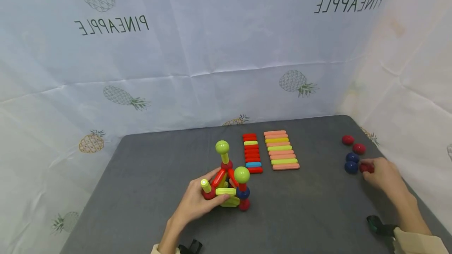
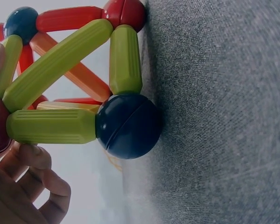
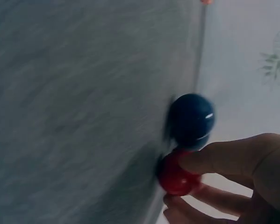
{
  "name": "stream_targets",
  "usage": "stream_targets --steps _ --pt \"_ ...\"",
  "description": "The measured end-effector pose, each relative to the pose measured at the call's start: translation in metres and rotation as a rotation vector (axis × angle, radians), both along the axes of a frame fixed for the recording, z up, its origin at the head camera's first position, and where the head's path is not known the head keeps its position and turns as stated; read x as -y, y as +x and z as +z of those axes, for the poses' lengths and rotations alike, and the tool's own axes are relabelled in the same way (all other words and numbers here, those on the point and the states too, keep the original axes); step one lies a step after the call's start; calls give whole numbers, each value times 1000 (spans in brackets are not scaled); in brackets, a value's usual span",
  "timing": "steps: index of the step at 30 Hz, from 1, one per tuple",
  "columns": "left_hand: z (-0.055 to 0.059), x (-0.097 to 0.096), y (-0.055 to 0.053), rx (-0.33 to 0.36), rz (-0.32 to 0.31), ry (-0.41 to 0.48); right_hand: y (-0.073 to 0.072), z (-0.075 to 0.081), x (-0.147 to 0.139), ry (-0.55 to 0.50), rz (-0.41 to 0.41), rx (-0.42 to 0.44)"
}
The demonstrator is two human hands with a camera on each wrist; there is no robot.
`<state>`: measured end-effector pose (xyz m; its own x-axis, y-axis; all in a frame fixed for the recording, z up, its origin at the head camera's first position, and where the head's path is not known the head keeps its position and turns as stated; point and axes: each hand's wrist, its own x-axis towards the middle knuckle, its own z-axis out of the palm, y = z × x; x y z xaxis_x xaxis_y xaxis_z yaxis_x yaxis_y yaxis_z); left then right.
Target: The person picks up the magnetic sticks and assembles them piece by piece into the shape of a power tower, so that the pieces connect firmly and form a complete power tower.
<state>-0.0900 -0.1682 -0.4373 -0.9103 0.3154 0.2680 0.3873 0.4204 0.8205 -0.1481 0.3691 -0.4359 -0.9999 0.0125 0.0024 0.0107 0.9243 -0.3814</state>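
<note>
Left hand (image 1: 197, 200): holding, thumb along the near side and fingers around the left of one ball-and-rod structure (image 1: 226, 192). Right hand (image 1: 385, 173): narrow, thumb and fingers pinching one red ball (image 1: 366, 167) at the right side of the table. Structure, left of the table's middle: yellow-green, red and orange rods joined by red and blue balls; two yellow-green balls uppermost, one on a yellow-green rod, the other on a red rod above a blue ball; one yellow-green rod rising from a red ball at left, its upper end bare. Whether its base touches the table, cannot tell. Beside the pinched ball: two blue balls (image 1: 351, 162), one just behind the other; beyond these, two loose red balls (image 1: 353, 144), near each other. Behind the structure, slightly to the right: one column of rods (image 1: 252, 151), mainly red, with one yellow-green and one blue; next to it, apart, a second column (image 1: 281, 152) in salmon, yellow and yellow-green. Support: dark grey table (image 1: 310, 214). Surround: pale cloth (image 1: 226, 38), pineapple drawings, the word PINEAPPLE in mirrored lettering. At the wrists: pale sleeves (image 1: 420, 242) and dark devices (image 1: 377, 224).
</note>
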Motion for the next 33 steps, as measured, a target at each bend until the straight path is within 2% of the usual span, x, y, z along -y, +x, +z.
stream_targets --steps 3,6,9,12,15,17,20,23,25,29,33 --pt "-1 0 0 2 3 2 1 -8 -6 -12 -27 37" --pt "-1 1 1 -9 -1 -4 3 -8 -5 -30 -50 4" --pt "-1 5 2 -54 10 -44 7 -2 5 -59 -51 -94" --pt "1 13 3 -146 37 -77 11 12 25 -98 -32 -244" --pt "6 22 4 -264 55 -53 13 34 50 -171 8 -402" --pt "10 26 4 -327 53 -20 16 52 71 -246 55 -494" --pt "15 29 5 -374 35 9 21 80 110 -381 145 -590" --pt "17 28 6 -360 26 16 29 105 155 -475 239 -660" --pt "18 28 7 -345 24 17 35 119 184 -485 306 -689" --pt "17 28 5 -353 29 22 43 138 237 -525 486 -673" --pt "16 27 5 -383 26 32 48 144 282 -557 673 -591"
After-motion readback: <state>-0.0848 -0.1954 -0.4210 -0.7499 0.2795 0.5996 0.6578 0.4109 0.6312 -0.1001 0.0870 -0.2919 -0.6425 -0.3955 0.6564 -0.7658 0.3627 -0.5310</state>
